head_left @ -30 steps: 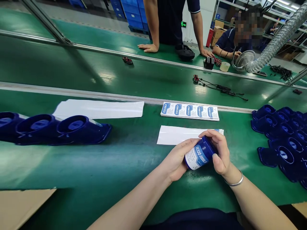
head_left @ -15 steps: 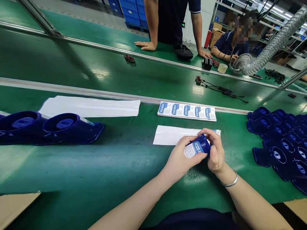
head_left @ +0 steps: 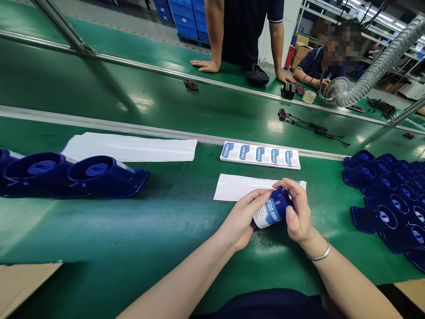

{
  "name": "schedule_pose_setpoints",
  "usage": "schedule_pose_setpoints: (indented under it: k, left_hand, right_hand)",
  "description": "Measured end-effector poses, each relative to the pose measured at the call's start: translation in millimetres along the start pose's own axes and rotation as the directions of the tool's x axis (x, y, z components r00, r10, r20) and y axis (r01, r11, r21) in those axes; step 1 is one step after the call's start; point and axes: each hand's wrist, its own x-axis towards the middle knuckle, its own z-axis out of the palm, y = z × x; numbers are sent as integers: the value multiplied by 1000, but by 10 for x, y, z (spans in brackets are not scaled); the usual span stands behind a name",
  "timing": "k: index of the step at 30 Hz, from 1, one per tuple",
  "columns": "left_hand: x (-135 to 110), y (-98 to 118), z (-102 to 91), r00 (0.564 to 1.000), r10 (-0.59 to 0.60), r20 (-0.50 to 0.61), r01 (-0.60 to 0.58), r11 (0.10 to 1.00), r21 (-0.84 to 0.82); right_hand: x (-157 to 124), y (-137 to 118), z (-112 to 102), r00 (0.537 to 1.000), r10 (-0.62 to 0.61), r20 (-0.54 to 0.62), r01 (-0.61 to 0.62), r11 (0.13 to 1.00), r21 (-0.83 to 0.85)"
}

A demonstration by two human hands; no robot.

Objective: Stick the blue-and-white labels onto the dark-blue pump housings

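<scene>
Between my two hands is a dark blue plastic housing point(head_left: 282, 203) with a white and blue printed label point(head_left: 267, 213) on its side. My left hand point(head_left: 244, 217) is closed round its left end, fingers on top. My right hand point(head_left: 298, 210) grips the other end, thumb and fingers curled about the rim. Just beyond my hands lies a white backing strip point(head_left: 237, 187), partly hidden by them. Farther back rests a stack of printed label sheets point(head_left: 260, 154).
Rows of blue housings point(head_left: 387, 201) stand at the right, more housings point(head_left: 96, 177) at the left. White sheets point(head_left: 133, 147) lie behind those. Black cables point(head_left: 315, 128) rest on the belt point(head_left: 226, 106) beyond the rail. Two people are across the line, one with hands on the far table.
The housing has turned in my hands, so more of its label faces me. My left thumb has moved off its front. My right hand has hardly moved.
</scene>
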Motion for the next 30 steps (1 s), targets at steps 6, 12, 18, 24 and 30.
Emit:
schedule_pose_setpoints:
  k: [6, 12, 18, 24, 30]
  left_hand:
    - [4, -20, -1, 999, -42, 14, 42, 997, -61]
    - [-30, -35, 39, 987, 160, 3, -156, 960, 232]
    - [-12, -79, 48, 961, 269, 59, -256, 792, 555]
    - [-9, -103, 43, 954, 288, 79, -257, 660, 706]
    - [14, -30, 21, 985, 97, 145, -161, 830, 535]
  right_hand:
    - [51, -48, 10, 995, -86, 48, 90, 994, -70]
    - [13, -107, 26, 997, 77, -2, -76, 994, -75]
    - [17, -170, 15, 972, 232, -23, -233, 967, -98]
    - [50, -193, -32, 947, 320, 13, -314, 937, -155]
    - [109, -215, -108, 849, 520, 91, -505, 850, -152]
